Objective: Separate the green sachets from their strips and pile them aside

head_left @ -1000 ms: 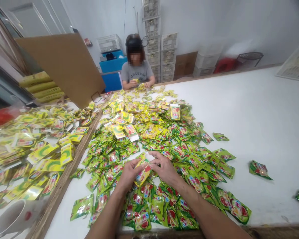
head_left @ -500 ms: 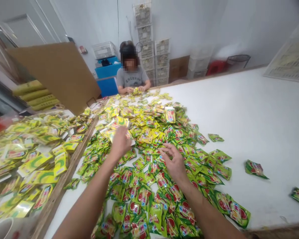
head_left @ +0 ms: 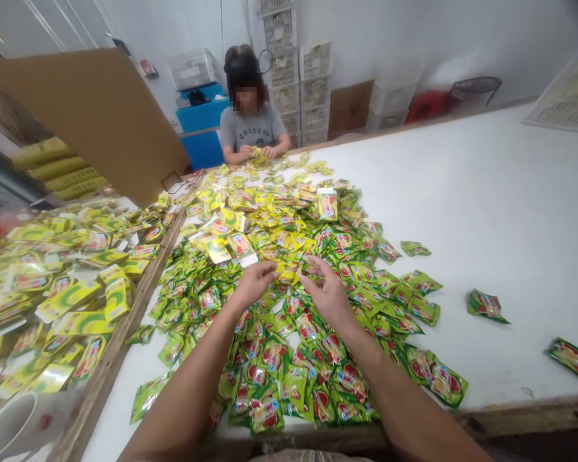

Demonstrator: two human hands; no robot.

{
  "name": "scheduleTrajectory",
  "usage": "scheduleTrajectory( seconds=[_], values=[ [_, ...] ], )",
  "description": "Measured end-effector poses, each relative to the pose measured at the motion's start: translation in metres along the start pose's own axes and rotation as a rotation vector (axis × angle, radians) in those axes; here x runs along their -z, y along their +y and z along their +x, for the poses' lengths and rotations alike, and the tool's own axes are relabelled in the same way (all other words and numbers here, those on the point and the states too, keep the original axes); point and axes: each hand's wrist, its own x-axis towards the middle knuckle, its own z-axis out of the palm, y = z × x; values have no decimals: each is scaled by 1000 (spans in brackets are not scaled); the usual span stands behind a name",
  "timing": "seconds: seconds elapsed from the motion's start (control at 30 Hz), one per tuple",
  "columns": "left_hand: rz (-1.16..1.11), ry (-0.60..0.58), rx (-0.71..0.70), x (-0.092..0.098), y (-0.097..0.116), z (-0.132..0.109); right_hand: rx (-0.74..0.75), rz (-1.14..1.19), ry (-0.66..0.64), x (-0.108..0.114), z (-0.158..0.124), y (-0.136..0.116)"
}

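Note:
Over the pile of green sachets [head_left: 270, 353], my left hand [head_left: 256, 283] pinches the left end of a small yellow packet [head_left: 288, 272]. My right hand [head_left: 328, 292] is at its other end, thumb and forefinger curled around the edge, partly hiding it. Just beyond my left hand lie flat yellow cartons [head_left: 241, 244] with white flaps. A carton [head_left: 327, 205] with a white top stands on the heap farther back. Yellow sachets [head_left: 282, 239] mix with the green ones beyond my hands.
A wooden strip [head_left: 125, 327] divides the white table [head_left: 462, 192] from a heap of yellow cartons [head_left: 77, 305] at left. A white mug [head_left: 9, 423] stands at lower left. Across the table, a person [head_left: 255, 128] handles yellow pieces. Stacked crates [head_left: 286, 83] line the wall.
My left hand has come back toward me from the flat cartons to meet my right hand. The yellow packet now shows between them. The view has shifted slightly.

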Motion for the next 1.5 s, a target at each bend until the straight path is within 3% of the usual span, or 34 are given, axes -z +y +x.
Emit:
scheduleTrajectory(
  seconds=[0.07,0.13,0.2,0.27,0.33,0.4,0.47,0.57,0.7,0.77,0.87,0.97,1.1,1.23,1.37,1.5],
  values=[
    [-165,-137,13,-2,2,-13,-27,-43,-132,-3,-2,2],
    [-194,-129,56,-2,-1,-21,-67,-92,-196,-5,-4,4],
    [20,21,146,1,-7,-25,-85,-139,-168,-6,-4,6],
    [416,168,245,5,-15,-28,-84,-179,-126,-5,-3,6],
    [731,207,300,6,-24,-30,-78,-212,-131,-4,-3,4],
    [800,196,285,4,-32,-33,-78,-227,-159,-3,-4,1],
    [666,212,261,0,-36,-37,-78,-221,-183,-2,-5,-3],
    [254,255,233,-5,-37,-42,-73,-183,-197,-2,-6,-4],
    [-307,142,213,-10,-25,-52,-92,-4,-291,-7,-8,2],
    [-492,101,234,-15,-16,-57,-108,60,-321,-11,-8,5],
    [-673,169,272,-24,-6,-64,-132,128,-325,-15,-9,8],
    [-765,237,280,-31,-5,-65,-148,124,-302,-15,-9,10],
    [-717,319,275,-34,-13,-61,-157,48,-207,-11,-7,9],
    [-653,399,281,-38,-18,-59,-158,217,-98,-10,-5,7],
    [-760,411,250,-44,-8,-64,-252,275,-67,-19,-8,9],
    [-814,432,228,-46,0,-64,-203,158,-52,-23,-11,12]
  ],
)
